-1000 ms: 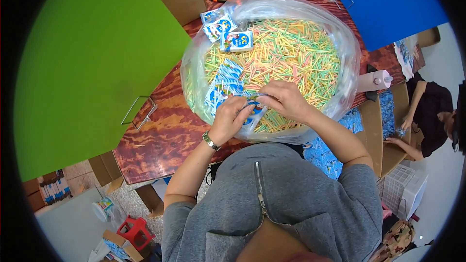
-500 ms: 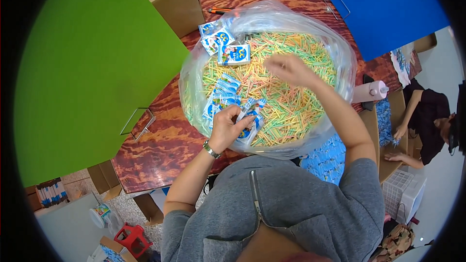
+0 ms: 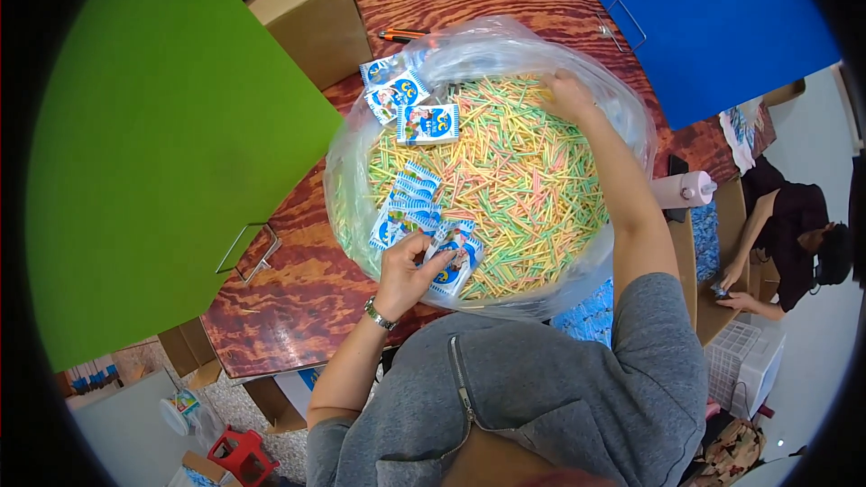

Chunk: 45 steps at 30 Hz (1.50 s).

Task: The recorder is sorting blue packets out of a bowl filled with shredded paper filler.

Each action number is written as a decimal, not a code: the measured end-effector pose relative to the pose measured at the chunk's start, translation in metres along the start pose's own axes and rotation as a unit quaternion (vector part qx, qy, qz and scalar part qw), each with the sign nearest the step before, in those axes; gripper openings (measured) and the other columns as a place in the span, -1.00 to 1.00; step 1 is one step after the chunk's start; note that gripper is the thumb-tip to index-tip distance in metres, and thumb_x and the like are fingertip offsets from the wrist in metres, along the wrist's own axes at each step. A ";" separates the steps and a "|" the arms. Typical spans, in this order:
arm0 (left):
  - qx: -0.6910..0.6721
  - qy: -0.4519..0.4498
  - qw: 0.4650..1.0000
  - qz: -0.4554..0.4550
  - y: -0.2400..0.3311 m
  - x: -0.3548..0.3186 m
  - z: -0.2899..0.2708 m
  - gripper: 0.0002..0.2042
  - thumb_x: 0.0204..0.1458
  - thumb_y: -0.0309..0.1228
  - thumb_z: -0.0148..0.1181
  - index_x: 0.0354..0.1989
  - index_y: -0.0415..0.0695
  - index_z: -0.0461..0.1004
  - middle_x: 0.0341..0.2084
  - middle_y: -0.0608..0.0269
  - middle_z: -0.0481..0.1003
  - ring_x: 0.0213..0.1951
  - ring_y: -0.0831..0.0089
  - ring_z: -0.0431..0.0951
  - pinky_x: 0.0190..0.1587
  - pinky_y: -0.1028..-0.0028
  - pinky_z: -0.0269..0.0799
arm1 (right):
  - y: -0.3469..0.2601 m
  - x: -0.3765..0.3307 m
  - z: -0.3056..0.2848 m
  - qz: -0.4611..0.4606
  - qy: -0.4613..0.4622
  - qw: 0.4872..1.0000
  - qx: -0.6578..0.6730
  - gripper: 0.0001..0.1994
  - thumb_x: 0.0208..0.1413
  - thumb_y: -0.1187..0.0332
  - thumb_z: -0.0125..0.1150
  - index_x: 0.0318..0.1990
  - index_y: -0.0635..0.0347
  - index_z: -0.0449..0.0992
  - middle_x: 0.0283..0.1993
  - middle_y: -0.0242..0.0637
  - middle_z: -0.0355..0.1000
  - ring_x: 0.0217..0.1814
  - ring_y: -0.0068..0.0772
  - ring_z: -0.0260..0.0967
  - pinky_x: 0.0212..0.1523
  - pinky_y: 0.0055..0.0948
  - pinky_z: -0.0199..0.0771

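Note:
A large clear plastic bag lies spread open on the table, full of thin pastel sticks in yellow, green and pink. Over its near left part, my left hand pinches a small blue-and-white packet between thumb and fingers. Several similar packets lie overlapping just beyond that hand. More packets rest on the sticks at the far left of the bag. My right hand is at the far right of the stick pile, fingers curled down; what they hold, if anything, is hidden.
Beside the bag stand a green panel on the left and a blue panel on the right, with wire handles. A cardboard box, an orange cutter knife and a pink bottle surround it. A co-worker handles things at the right.
My right hand has moved away from me and slightly right, from above the middle of the sticks to their far edge. My left hand stays on the packet. The whole view has shifted slightly.

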<state>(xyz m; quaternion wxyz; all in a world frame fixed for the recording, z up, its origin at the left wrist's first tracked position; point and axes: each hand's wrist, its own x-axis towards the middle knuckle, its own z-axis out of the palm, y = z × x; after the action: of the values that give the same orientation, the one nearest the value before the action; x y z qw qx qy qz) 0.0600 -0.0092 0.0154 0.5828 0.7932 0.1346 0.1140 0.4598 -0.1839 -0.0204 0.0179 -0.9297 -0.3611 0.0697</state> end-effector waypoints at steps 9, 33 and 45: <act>0.005 -0.039 0.999 -0.011 0.000 0.008 0.008 -0.84 -0.02 -0.45 0.37 -0.49 -0.22 0.49 -0.61 0.37 0.39 -0.51 0.63 0.33 -0.44 0.54 0.25 | -0.004 0.005 0.006 0.004 -0.048 0.997 -0.055 -0.55 -0.03 0.13 0.31 0.07 -0.13 0.47 0.12 -0.13 0.30 0.25 -0.08 0.23 0.13 -0.08 0.38; 0.026 -0.067 0.997 -0.011 0.001 0.011 0.023 -0.79 -0.04 -0.40 0.38 -0.52 -0.24 0.47 -0.66 0.26 0.34 -0.59 0.47 0.30 -0.50 0.47 0.21 | 0.027 -0.002 0.014 0.027 -0.010 0.999 -0.040 -0.63 -0.10 0.19 0.31 -0.05 -0.13 0.57 0.08 -0.15 0.32 0.20 -0.06 0.27 0.09 -0.05 0.38; 0.021 -0.058 0.998 -0.015 0.002 0.010 0.023 -0.80 -0.03 -0.39 0.37 -0.49 -0.25 0.50 -0.63 0.24 0.41 -0.59 0.48 0.35 -0.50 0.47 0.24 | 0.035 0.000 0.021 -0.042 0.024 0.998 -0.031 -0.75 0.10 0.30 0.19 -0.08 0.14 0.50 0.05 -0.14 0.30 0.22 -0.14 0.21 0.08 -0.09 0.34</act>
<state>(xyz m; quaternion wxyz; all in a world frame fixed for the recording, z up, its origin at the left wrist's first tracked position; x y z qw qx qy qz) 0.0776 -0.0266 0.0104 0.5745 0.8084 0.1151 0.0566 0.4800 -0.2105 -0.0443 0.0008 -0.9154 -0.4009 0.0353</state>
